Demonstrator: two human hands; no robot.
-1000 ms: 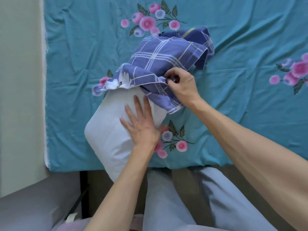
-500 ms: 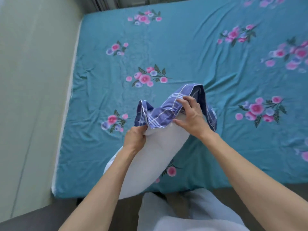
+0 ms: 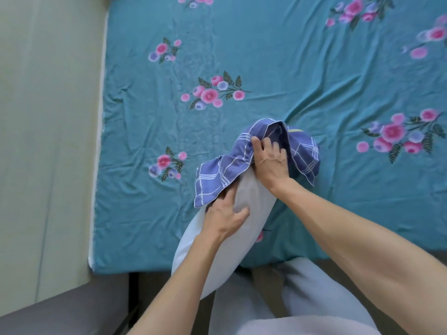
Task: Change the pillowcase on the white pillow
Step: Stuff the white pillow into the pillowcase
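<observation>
Pillow: the white pillow [image 3: 242, 228] stood tilted at the near edge of the bed, its lower end down by the person's legs, its upper end inside the pillowcase.
Pillowcase: the blue checked pillowcase [image 3: 225, 172] sat bunched over the pillow's top end only, with one flap hanging to the left and another drooping to the right; most of the pillow below it was bare.
Right hand: the right hand [image 3: 269, 160] was curled over the top of the pillow, its fingers gripping a gathered fold of the pillowcase.
Left hand: the left hand [image 3: 225, 216] lay on the pillow's side just under the hanging flap, thumb pressed into the white fabric, fingertips tucked beneath the cloth's edge; whether they pinched it could not be told.
Bed: the bed [image 3: 278, 56] was covered by a teal sheet printed with pink flower sprays, lightly creased.
Wall: a pale wall [image 3: 48, 117] ran along the bed's left side.
Legs: light grey trousers [image 3: 302, 298] showed below the bed's edge.
</observation>
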